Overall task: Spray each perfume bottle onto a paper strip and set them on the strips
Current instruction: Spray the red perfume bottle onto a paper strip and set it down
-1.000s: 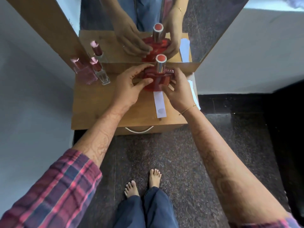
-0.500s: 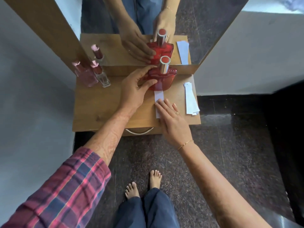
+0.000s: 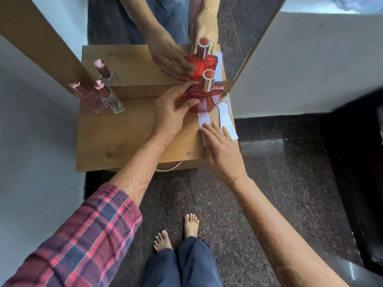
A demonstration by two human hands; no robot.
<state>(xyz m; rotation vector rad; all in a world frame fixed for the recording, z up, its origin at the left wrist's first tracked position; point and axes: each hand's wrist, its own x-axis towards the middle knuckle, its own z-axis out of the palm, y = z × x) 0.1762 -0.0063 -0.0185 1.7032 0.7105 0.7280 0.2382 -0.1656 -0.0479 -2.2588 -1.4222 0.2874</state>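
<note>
One hand only now on the red perfume bottle: left hand wrapped around its left side at centre frame, thumb low on the glass, fingers over the shoulder, grip closed on the bottle. Right hand, clasped on the bottle's other side a second ago, now off it and flat on the counter, fingers spread, grip released, pinning the near end of the paper strip. Bottle upright with silver collar and red cap on, standing on the far end of that strip, close against the mirror. Probably the setting-down step for this bottle, strip held to stop it sliding or curling while the glass is squared up; release of the left hand seemingly all that remains here. Just to the right, a small stack of spare strips, untouched. At left of frame, a pink perfume bottle and a clear perfume bottle side by side on bare wood, no strip beneath either, so likely two more to spray and place.
</note>
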